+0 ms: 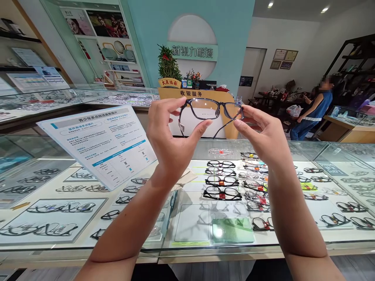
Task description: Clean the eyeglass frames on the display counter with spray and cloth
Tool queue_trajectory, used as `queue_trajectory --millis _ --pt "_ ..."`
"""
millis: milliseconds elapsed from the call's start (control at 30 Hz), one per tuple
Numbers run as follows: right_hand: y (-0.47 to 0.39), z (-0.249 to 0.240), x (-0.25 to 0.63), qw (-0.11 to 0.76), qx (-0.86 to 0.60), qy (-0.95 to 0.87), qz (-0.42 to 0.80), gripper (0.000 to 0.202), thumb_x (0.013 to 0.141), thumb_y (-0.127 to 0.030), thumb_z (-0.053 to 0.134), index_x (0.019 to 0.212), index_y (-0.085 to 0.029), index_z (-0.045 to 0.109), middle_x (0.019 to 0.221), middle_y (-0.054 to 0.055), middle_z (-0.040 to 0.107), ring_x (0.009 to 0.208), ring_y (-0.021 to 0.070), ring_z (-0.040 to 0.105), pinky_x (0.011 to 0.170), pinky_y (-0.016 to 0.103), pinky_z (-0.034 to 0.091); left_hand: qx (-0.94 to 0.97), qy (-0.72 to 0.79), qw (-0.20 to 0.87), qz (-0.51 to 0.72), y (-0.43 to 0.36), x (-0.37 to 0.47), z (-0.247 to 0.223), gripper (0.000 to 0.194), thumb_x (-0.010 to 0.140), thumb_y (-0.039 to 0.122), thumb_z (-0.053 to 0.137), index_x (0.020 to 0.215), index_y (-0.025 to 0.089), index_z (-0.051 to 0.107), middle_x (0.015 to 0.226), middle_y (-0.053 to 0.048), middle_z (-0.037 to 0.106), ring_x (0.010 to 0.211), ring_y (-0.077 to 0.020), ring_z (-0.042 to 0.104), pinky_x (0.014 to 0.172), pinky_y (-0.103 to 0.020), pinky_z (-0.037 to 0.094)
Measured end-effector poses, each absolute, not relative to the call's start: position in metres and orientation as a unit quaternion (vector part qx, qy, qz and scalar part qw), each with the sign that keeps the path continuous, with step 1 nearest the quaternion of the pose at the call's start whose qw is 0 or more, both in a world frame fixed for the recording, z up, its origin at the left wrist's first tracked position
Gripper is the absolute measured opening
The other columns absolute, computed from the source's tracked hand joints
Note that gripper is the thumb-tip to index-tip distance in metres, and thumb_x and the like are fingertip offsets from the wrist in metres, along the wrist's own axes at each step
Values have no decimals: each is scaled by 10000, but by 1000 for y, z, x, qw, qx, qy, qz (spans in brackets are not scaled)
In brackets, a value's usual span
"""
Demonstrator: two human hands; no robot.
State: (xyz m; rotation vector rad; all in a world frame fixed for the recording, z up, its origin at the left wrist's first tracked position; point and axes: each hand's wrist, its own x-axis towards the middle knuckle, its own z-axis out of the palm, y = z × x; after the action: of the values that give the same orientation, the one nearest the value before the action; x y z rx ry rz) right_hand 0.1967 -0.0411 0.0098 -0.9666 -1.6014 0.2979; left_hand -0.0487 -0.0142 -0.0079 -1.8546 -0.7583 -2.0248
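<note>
The shop is bright and evenly lit. Two round white ceiling spotlights [297, 7] shine near the top right corner. The long glass display counter [187, 244] shows a white glare spot near its front edge and soft reflections. Straight lines bend at the edges. The picture is sharp, with weak shadows.

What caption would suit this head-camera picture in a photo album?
Both hands, left hand and right hand, hold dark-framed glasses above a glass display counter of spectacle frames.
</note>
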Motion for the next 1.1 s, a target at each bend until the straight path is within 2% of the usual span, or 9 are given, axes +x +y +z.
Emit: queue_trajectory --millis 133,300,400,500,633,733,900,1100 --pt "-43 12 193 582 -418 -680 154 575 937 -527 829 1453 -274 797 1405 116 821 1292 343 768 1114 594 643 -646 -261 144 -703 -14 -49 -8 646 840 648 933 1350 335 689 1297 -93 714 1282 -364 671 1030 -540 576" --pt "-43 13 192 588 -424 -663 184 584 941 -577 811 1439 -272 798 1452 126 795 1323 348 754 1131 582 625 -650 -271 136 -697 -13 -48 -9 681 828 687 923 1359 340 678 1316 -103 712 1320 -382 655 1052 -567 573" --pt "-42 13 194 597 -421 -653 199 514 1033 -585 640 1399 -269 813 1408 114 815 1283 336 767 1100 583 624 -652 -279 133 -692 -14 -47 -8 675 836 694 910 1365 347 674 1326 -108 711 1338 -389 647 1067 -582 568" --pt "-40 13 196 600 -417 -652 202 538 1089 -547 486 1390 -245 815 1391 124 818 1256 330 774 1062 580 630 -646 -287 157 -690 -17 -46 -7 654 841 688 909 1353 353 677 1315 -103 718 1301 -376 665 1068 -582 573" --pt "-38 11 196 593 -415 -665 187 495 1008 -527 683 1421 -279 795 1416 118 805 1310 331 750 1110 564 617 -634 -306 176 -688 -16 -46 -6 650 839 693 911 1341 351 679 1296 -89 728 1233 -347 696 1030 -552 597" --pt "-37 8 195 590 -409 -679 156 557 942 -533 809 1450 -308 765 1461 119 776 1309 332 748 1117 555 624 -631 -313 148 -694 -9 -49 -6 653 848 710 898 1340 339 682 1287 -76 731 1198 -324 718 997 -522 611" --pt "-38 6 194 600 -408 -685 60 563 975 -568 790 1488 -348 719 1424 111 772 1322 354 739 1090 568 640 -638 -294 67 -709 4 -54 -6 608 873 679 898 1333 330 708 1306 -81 742 1160 -295 750 980 -494 620" --pt "-44 9 188 610 -409 -678 -4 581 1009 -568 742 1550 -368 671 1449 103 752 1350 373 722 1128 603 633 -649 -291 31 -702 15 -58 -9 644 873 690 895 1363 322 698 1347 -96 769 1196 -294 770 954 -452 640"
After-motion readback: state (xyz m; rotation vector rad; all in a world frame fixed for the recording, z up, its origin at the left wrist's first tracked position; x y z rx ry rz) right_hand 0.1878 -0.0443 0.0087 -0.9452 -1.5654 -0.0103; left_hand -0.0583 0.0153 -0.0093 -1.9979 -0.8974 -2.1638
